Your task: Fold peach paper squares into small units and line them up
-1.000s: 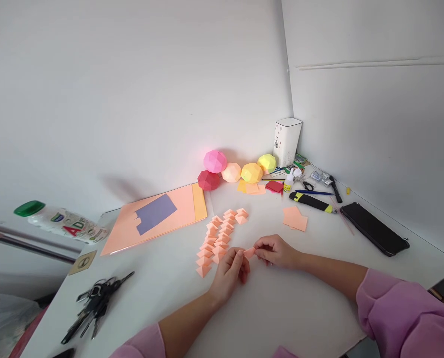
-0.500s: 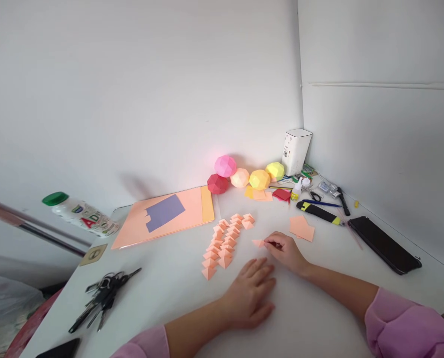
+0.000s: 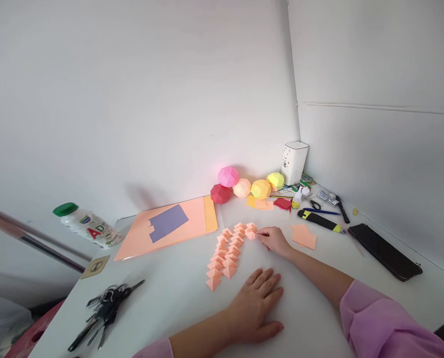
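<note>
1) seemingly placing: right hand [image 3: 275, 241] pinches a folded piece [image 3: 250, 235] beside the far end of the paired rows [image 3: 233, 251]
2) left hand [image 3: 254, 307] lies flat, empty, near the rows
3) next needs gentle release

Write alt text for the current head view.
A person's right hand is at the edge of a short row of folded peach paper pieces, beside two longer rows; the left hand lies open, palm down, on a white table. Behind are five faceted balls, with paper sheets to the left and a black-and-yellow cutter to the right.
</note>
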{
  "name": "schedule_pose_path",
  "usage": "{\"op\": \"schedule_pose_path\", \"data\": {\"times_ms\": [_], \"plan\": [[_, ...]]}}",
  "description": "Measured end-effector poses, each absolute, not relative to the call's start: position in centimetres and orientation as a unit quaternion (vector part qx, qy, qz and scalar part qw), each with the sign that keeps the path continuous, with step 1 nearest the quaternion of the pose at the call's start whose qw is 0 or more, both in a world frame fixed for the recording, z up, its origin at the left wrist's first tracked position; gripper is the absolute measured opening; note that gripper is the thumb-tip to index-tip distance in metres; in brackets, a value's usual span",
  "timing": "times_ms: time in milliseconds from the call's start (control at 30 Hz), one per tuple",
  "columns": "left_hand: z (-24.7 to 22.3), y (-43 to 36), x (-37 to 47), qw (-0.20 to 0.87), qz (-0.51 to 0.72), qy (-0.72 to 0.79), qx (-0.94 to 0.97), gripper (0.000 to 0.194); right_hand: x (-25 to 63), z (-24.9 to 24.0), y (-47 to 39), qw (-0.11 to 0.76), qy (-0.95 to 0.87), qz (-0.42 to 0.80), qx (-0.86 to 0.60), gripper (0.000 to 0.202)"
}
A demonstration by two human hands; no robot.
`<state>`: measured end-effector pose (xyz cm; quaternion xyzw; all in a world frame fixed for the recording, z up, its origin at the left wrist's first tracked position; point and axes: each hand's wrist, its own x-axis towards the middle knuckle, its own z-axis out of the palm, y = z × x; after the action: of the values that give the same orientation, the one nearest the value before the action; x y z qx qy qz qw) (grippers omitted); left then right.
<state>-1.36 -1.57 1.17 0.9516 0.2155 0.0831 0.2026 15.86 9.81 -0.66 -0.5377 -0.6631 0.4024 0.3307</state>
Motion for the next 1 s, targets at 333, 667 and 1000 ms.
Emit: {"op": "schedule_pose_path", "data": {"times_ms": [333, 667, 1000], "plan": [[0.8, -1.6, -1.4, 0.21, 0.094, 0.219, 0.948, 0.062, 15.7, -1.2, 9.7, 0.298, -0.702, 0.345, -0.547, 0.027], [0.5, -1.6, -1.4, 0.216, 0.099, 0.22, 0.946, 0.062, 15.4, -1.3, 9.3, 0.31, -0.729, 0.279, -0.543, 0.02], [0.1, -1.6, -1.4, 0.197, 0.094, 0.216, 0.952, 0.064, 19.6, 2.1, 5.1, 0.166, -0.844, 0.101, -0.5, 0.023]]}}
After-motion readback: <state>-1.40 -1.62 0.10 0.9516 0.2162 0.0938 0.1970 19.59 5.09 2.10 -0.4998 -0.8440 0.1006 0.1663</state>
